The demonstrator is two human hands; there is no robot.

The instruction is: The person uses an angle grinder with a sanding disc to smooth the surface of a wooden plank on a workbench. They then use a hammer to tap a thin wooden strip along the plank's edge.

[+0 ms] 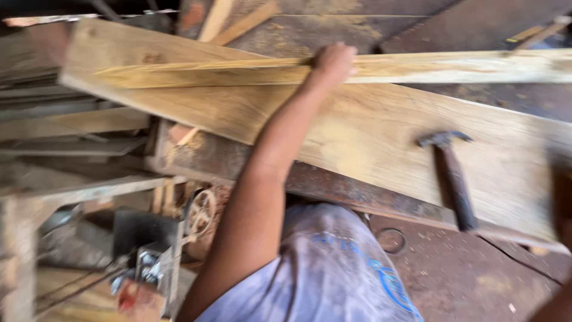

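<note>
Narrow pale wooden strip (417, 67) gripped by the left hand (332, 62) atop a broad light-brown plank (357, 137).

Strip runs from nine to three o'clock across the plank's far edge, fingers curled over it near twelve. At three o'clock a dark rusty claw hammer (450, 176) lies on the plank above the sawdust-strewn metal tabletop (465, 274). Right hand (563, 209) shows only as a blurred edge; its grip cannot be told.

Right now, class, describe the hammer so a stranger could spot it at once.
Find the wide pale plank lying across the bench. Near its right end lies the hammer, head away from the viewer. It is the only dark tool on the wood.
</note>
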